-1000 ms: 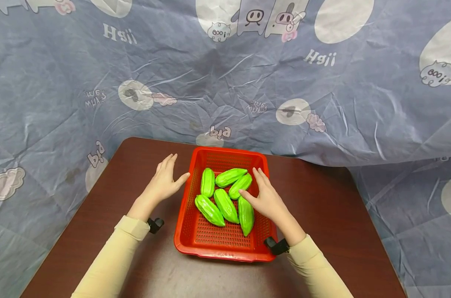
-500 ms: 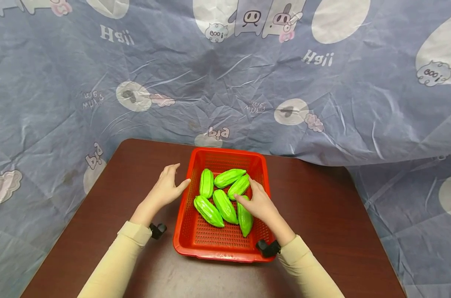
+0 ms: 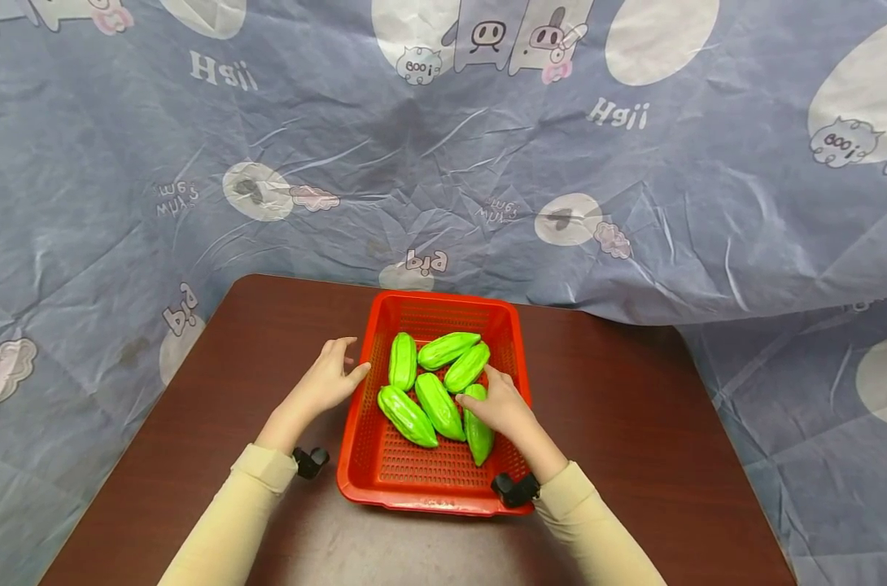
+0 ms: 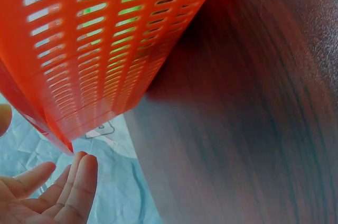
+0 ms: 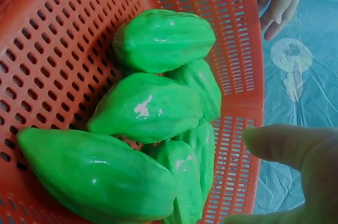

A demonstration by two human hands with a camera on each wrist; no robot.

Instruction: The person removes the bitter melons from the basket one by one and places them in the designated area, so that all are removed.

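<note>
Several glossy green, ridged, papaya-like fruits [image 3: 439,405] lie in a red perforated plastic basket [image 3: 434,503]. My right hand [image 3: 508,411] is over the basket's right side, thumb and fingers spread. It partly covers the front-right fruit [image 3: 480,443] in the head view, and nothing is in its grasp. The right wrist view shows the thumb [image 5: 274,139] apart from the fruits. Outside the basket's left wall, my left hand [image 3: 328,381] is held with fingers spread. In the left wrist view its fingertips [image 4: 88,166] are near the basket rim; contact is unclear.
A dark brown wooden table [image 3: 605,423] bears the basket. Behind and beside it hangs a grey-blue printed sheet [image 3: 414,130]. Black bands with small cameras sit on both wrists, the right one [image 3: 515,490] above the basket's front-right corner.
My right hand has come down and leftward over the basket. My left hand has lowered slightly, its fingers bending a little more. The fruits stay in place; the head view has shifted slightly.
</note>
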